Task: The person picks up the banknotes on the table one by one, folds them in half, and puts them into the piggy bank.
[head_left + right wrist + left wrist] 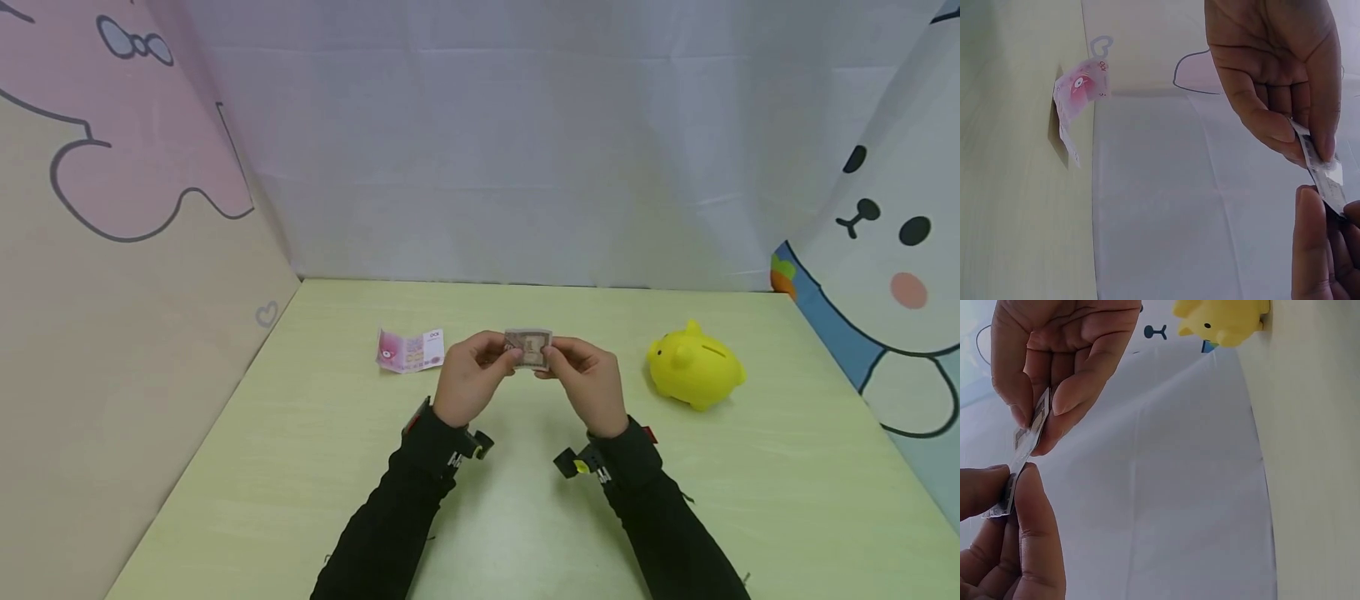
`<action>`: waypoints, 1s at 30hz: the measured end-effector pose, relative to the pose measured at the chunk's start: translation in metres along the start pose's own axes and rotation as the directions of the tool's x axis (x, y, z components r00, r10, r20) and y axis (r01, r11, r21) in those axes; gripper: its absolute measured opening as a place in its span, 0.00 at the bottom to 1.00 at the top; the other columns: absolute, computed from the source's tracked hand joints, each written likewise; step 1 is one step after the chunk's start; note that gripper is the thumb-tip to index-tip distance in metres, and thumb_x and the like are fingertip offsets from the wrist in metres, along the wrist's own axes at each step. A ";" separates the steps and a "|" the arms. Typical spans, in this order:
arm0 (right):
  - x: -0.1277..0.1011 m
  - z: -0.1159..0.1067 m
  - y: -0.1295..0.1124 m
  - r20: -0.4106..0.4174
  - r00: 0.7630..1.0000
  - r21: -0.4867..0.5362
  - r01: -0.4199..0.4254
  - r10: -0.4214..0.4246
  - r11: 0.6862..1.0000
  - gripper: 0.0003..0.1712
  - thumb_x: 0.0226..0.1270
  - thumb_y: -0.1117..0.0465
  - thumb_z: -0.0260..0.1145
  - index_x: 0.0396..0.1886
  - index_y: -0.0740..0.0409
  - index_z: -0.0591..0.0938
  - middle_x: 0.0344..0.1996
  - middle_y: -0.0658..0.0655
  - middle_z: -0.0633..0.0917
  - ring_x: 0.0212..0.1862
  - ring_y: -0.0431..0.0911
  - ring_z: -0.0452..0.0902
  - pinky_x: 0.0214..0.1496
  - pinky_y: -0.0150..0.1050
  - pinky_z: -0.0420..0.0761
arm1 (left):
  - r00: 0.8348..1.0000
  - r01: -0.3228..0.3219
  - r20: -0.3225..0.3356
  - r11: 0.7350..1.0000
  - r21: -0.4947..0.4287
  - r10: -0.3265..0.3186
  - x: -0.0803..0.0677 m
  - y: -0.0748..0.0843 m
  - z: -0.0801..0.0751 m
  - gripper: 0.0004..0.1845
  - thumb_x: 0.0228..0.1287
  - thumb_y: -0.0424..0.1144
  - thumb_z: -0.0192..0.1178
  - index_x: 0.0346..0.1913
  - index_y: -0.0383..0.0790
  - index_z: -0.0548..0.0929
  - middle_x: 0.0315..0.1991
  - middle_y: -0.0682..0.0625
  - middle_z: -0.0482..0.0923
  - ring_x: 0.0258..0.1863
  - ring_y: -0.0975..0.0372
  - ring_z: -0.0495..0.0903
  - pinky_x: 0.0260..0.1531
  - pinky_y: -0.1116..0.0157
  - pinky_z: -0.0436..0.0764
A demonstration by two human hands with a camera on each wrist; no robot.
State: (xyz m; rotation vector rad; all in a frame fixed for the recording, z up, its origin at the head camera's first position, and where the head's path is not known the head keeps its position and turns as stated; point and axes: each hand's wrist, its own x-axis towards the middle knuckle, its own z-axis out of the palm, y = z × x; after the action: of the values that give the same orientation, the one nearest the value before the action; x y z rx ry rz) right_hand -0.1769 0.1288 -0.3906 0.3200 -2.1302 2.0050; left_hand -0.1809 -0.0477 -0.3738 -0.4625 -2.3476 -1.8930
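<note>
A small folded banknote, brownish with a pale edge, is held up in front of me between both hands. My left hand pinches its left end between thumb and fingers, and my right hand pinches the right end the same way. The left wrist view shows the note nearly edge-on, its layers slightly apart. Beyond the left hand, a pink banknote with a 100 printed on it lies creased on the table. Its ends curl up in the right wrist view.
A yellow piggy bank with a slot in its back stands on the right of the pale table. White cloth hangs behind the table, and printed cartoon panels flank it on both sides.
</note>
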 end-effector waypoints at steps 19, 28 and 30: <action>0.000 0.000 0.002 -0.035 0.999 0.000 -0.016 0.016 1.000 0.09 0.66 0.69 0.65 0.41 0.74 0.82 0.29 0.42 0.85 0.26 0.36 0.83 0.35 0.32 0.86 | 1.000 -0.020 -0.013 0.999 -0.030 0.020 0.000 0.000 -0.001 0.10 0.65 0.34 0.64 0.45 0.31 0.84 0.38 0.38 0.84 0.29 0.64 0.80 0.34 0.69 0.82; 0.000 0.000 0.002 -0.035 0.999 -0.006 -0.001 0.001 1.000 0.09 0.66 0.69 0.65 0.40 0.74 0.82 0.28 0.40 0.85 0.27 0.35 0.83 0.35 0.32 0.86 | 0.999 -0.034 -0.033 0.998 -0.045 0.032 -0.002 0.003 -0.002 0.08 0.65 0.33 0.64 0.44 0.31 0.83 0.37 0.37 0.83 0.29 0.62 0.80 0.33 0.70 0.82; -0.001 0.000 0.001 -0.030 1.000 -0.003 0.005 -0.005 1.000 0.09 0.66 0.69 0.65 0.40 0.74 0.82 0.28 0.41 0.85 0.27 0.36 0.83 0.35 0.32 0.86 | 0.999 -0.031 -0.039 0.998 -0.046 0.029 -0.002 0.004 -0.001 0.08 0.65 0.33 0.64 0.43 0.31 0.83 0.37 0.37 0.83 0.29 0.62 0.80 0.33 0.71 0.82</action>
State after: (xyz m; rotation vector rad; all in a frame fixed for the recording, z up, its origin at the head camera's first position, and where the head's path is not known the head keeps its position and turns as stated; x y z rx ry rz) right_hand -0.1766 0.1288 -0.3920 0.2923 -2.1124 1.9908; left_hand -0.1781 -0.0483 -0.3702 -0.4588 -2.2644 -1.9297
